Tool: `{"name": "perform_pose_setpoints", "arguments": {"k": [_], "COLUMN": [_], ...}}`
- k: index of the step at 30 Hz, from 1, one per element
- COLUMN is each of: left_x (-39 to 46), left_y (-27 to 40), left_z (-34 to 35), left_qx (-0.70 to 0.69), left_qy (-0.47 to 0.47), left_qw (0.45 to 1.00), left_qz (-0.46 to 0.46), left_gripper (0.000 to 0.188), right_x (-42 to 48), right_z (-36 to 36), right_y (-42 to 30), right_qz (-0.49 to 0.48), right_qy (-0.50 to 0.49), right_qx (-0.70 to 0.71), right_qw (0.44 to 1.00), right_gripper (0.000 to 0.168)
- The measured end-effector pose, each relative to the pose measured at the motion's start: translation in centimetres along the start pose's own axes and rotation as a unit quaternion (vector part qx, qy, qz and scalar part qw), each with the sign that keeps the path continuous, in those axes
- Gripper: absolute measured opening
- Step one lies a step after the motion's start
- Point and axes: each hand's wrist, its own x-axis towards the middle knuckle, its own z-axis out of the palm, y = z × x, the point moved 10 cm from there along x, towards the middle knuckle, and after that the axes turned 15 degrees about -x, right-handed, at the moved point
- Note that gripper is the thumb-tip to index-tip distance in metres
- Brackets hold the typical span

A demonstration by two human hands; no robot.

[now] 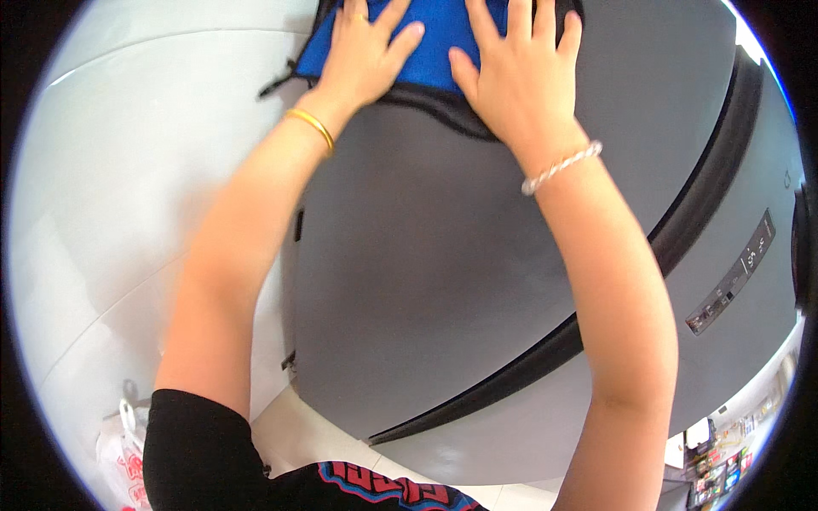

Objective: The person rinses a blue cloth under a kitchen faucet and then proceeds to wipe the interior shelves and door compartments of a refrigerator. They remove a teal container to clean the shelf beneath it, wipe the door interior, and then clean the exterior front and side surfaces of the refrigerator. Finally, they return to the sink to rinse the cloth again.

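Note:
Both my hands reach up to a blue fabric item with black edging [434, 64], which lies against a large dark grey appliance surface [434, 243] at the top of the view. My left hand [364, 54], with a gold bangle at its wrist, rests with spread fingers on the item's left part. On its right part lies my right hand [524, 70], fingers also spread, a beaded bracelet round the wrist. A black strap or edge hangs below the blue fabric between my wrists. The fingertips of both hands are partly cut off by the frame.
A white wall [128, 160] runs along the left. Beyond a black handle groove [511, 370], the appliance bears a control panel [732, 274] at right. A white plastic bag [118, 460] is at lower left; shelves with goods [722, 472] are at lower right.

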Motion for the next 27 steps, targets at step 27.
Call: {"name": "perform_pose_setpoints", "arguments": {"k": [27], "left_x": [-6.9], "left_y": [18.1], "left_z": [4.8], "left_qx": [-0.083], "left_qy": [-0.063], "left_qw": [0.994], "left_qz": [0.027], "left_gripper": [0.051], "right_x": [-15.5], "right_z": [-6.7], "right_y": [7.4], "right_qz": [0.033], "right_qy": [-0.155], "right_qx": [-0.038], "right_qw": [0.987], "right_gripper": [0.047]}}
